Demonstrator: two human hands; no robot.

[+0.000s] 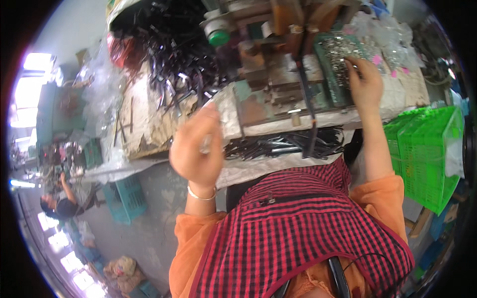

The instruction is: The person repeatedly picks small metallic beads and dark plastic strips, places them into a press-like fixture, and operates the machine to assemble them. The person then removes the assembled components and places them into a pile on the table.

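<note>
My right hand (366,85) reaches over the right edge of a green tray (334,94) heaped with small shiny metal parts (340,53). Its thumb and forefinger come together at the parts; whatever is between them is too small to name. My left hand (198,145) is raised in front of the bench's near edge, left of the machine, and smeared by motion, so its fingers cannot be read. Between the hands stands a bench machine (278,82) with a worn metal bed and a green button (218,37). A dark rod (306,94) slants down in front of it.
A big pile of dark, glossy strips (184,64) covers the bench at the back left. More dark strips (283,144) lie along the near edge by my lap. Bright green crates (422,149) stand at the right. Another person (67,204) works far left, near a teal crate (124,198).
</note>
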